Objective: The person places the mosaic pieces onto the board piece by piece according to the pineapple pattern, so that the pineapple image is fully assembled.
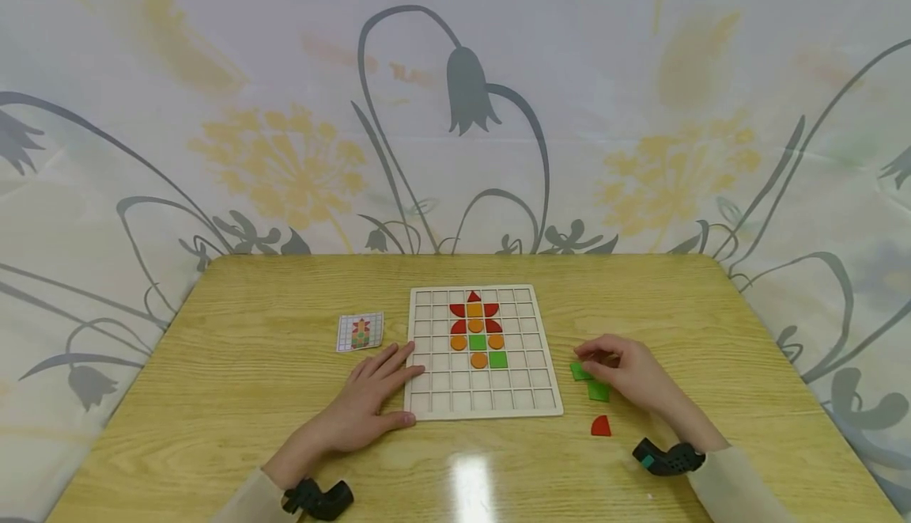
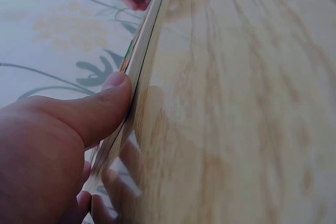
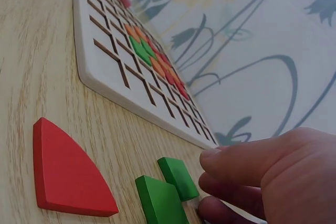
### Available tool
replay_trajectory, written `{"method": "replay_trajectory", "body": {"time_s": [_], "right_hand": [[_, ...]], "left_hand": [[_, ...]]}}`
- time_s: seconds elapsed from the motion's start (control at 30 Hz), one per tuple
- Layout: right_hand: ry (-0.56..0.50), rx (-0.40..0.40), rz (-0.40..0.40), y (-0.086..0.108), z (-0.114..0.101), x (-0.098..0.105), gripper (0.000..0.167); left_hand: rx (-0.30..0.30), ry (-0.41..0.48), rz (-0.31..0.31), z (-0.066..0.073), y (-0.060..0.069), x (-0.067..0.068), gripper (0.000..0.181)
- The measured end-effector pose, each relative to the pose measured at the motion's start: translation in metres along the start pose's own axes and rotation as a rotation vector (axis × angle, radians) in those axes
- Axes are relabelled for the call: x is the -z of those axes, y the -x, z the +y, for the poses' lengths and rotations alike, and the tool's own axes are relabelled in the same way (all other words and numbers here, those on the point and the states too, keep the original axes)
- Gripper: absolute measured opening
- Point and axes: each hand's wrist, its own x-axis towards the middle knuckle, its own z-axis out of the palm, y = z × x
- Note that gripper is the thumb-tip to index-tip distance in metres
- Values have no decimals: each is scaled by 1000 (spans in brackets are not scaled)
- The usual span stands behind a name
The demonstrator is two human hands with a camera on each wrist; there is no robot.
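Note:
A white gridded board (image 1: 441,404) lies mid-table. On it a figure of red, orange and green pieces includes a red triangle (image 1: 473,297), an orange square (image 1: 474,310), and green squares such as one at the lower right (image 1: 498,360). My left hand (image 1: 366,404) rests at the board's left edge with fingers spread; its thumb (image 2: 107,103) touches the rim. Beyond the board's right side, my right hand (image 1: 629,369) hovers with bent fingers beside two loose green squares (image 3: 163,203). No piece shows between its fingertips (image 3: 212,161). Nearer me lies a red quarter-circle (image 3: 68,177).
A small pattern card (image 1: 345,335) with a printed coloured figure on a grid lies left of the board. Behind the wooden table (image 1: 213,365) hangs a flower-printed cloth (image 1: 306,56). Both wrists wear black devices (image 1: 320,499).

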Motion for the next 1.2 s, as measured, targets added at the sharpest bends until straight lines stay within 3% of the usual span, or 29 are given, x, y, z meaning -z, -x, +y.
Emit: {"method": "replay_trajectory", "body": {"time_s": [0.37,0.73,0.97,1.2], "right_hand": [[-83,63,-154,2,8,4,25],[-97,-30,-87,-1,15,1,23],[-124,-32,-67,-1,15,1,17],[-47,-22,-57,-3,15,0,13]], "left_hand": [[-5,3,0,-1,-1,-1,64],[-3,-11,1,-2,-1,0,64],[-4,-10,-2,0,-1,0,65],[0,-12,-2,-2,0,-1,65]]}}
